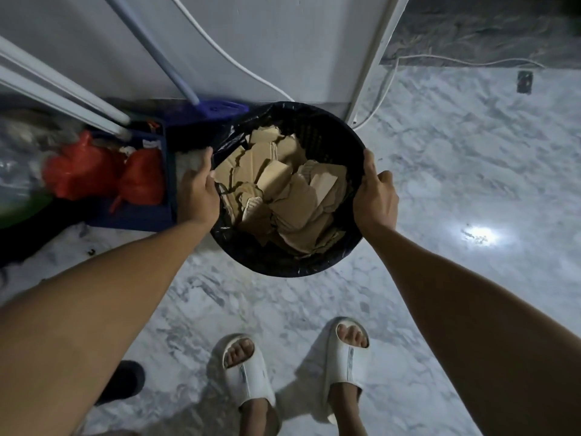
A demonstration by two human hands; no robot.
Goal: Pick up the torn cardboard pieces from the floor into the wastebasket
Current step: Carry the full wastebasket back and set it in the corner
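Fingers round wastebasket rim

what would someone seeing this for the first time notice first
The black-lined wastebasket at centre, heaped with torn cardboard pieces, with the left hand and right hand gripping opposite sides of its rim. Next, two red bags in a blue crate at left, and white slippers on the marble floor below.

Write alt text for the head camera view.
Both hands, left hand and right hand, grip opposite rims of a black wastebasket filled with torn cardboard pieces, above a marble floor. White slippers show below.
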